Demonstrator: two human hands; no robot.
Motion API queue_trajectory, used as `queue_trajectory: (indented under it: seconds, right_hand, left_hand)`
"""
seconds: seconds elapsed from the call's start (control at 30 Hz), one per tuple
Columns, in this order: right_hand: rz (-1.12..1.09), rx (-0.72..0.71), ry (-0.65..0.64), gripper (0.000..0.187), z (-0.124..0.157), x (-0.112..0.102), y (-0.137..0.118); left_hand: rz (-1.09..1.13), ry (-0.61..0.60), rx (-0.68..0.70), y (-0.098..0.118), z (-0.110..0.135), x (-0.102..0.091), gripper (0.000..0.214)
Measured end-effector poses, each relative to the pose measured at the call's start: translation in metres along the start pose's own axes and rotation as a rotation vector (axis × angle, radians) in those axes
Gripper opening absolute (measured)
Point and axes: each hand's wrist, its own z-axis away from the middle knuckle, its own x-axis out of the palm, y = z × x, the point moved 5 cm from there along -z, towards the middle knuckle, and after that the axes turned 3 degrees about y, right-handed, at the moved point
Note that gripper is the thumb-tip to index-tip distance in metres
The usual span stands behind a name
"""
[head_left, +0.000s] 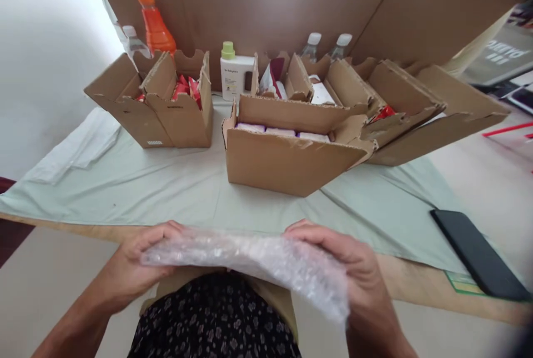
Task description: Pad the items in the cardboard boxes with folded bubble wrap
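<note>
Bubble wrap: the sheet of bubble wrap [233,250] was at six o'clock in the view, stretched between both hands by the near edge of the desk [412,280], its right end sagging.
Left hand: at eight o'clock, the left hand [139,258] pinched one end between thumb and fingers.
Right hand: between four and five o'clock, the right hand [347,261] gripped the other end; some fingertips were hidden.
Front carton: near the centre, the open front carton [283,164] held purple-edged packs [280,132].
Paired cartons: toward ten o'clock, two cartons [187,122] held red packets [182,87].
Bottles: a white bottle [235,77] with a green cap was at eleven o'clock, an orange bottle [159,30] between ten and eleven.
Dark slab: at four o'clock, a flat black object [478,252] lay on the desk.
</note>
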Motion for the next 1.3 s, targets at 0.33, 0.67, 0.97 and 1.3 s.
queue_trajectory:
  seconds: [0.33, 0.67, 0.97, 1.3]
  right_hand:
    - [0.432, 0.234, 0.267, 0.019, -0.01, -0.035, 0.103]
    - [0.89, -0.151, -0.199, 0.058, 0.072, -0.037, 0.073]
    - [0.986, -0.274, -0.259, 0.026, 0.081, -0.013, 0.085]
    - [0.616, -0.099, -0.026, 0.014, 0.065, -0.025, 0.047]
  left_hand:
    - [-0.102, -0.046, -0.334, -0.037, -0.069, 0.043, 0.027]
    - [-0.538, -0.111, 0.24, -0.018, -0.007, 0.044, 0.049]
    - [-0.57, -0.279, 0.411, -0.033, 0.019, 0.074, 0.047]
    - [-0.17, -0.08, 0.156, 0.011, -0.005, 0.029, 0.016]
